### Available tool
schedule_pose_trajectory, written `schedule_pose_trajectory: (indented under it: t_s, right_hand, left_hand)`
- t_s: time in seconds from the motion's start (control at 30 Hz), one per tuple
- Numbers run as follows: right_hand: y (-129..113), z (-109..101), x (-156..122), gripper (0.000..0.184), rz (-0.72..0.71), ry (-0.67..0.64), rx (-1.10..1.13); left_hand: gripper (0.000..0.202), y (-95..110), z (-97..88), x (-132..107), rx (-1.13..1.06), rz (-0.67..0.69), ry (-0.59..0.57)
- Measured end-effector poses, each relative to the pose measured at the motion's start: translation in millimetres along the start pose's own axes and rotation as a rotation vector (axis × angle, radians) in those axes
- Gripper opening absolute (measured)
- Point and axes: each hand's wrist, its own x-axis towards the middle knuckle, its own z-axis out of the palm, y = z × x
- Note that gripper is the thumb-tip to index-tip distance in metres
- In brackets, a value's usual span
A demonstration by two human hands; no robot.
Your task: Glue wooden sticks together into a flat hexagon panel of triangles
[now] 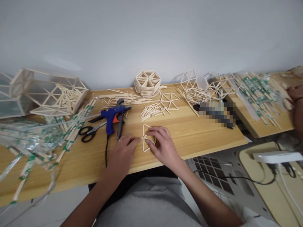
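Note:
A small frame of thin wooden sticks glued into triangles lies flat on the wooden table near its front edge. My right hand rests on the frame's right side, fingers curled and pressing the sticks down. My left hand sits just left of it, thumb and forefinger pinched at the frame's left corner where the sticks meet. A blue glue gun lies a little behind my left hand, its black cord running off the table's front.
Black scissors lie left of the glue gun. Loose sticks, a stacked hexagon frame and other stick frames fill the back. Wrapped chopsticks pile at left. Another person's hand shows at far right.

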Motion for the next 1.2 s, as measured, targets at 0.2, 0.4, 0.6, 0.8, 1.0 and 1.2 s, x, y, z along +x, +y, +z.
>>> schedule_pose_trajectory:
  t_s: [0.2, 0.4, 0.6, 0.8, 1.0, 1.2]
  right_hand:
    - [0, -3, 1, 0.017, 0.030, 0.067, 0.127]
    - [-1, -8, 18, 0.011, 0.004, 0.065, 0.129]
    - [4, -12, 60, 0.012, -0.063, -0.031, -0.045]
    - [22, -7, 89, 0.014, -0.031, -0.190, -0.320]
    - [27, -9, 97, 0.012, -0.105, -0.274, -0.382]
    - [27, -10, 98, 0.010, -0.135, -0.323, -0.407]
  left_hand:
    - [0.031, -22, -45.1, 1, 0.041, -0.206, 0.103]
    - [0.037, -72, -53.6, 19, 0.017, -0.675, 0.131]
    - [0.045, -83, -44.0, 49, -0.069, -0.710, -0.006]
    - [0.043, -81, -53.4, 55, -0.517, -0.770, 0.124]
    - [0.033, -82, -54.0, 60, -1.127, -0.749, 0.146]
    - [0.031, -79, -40.9, 52, -1.213, -0.659, 0.177]
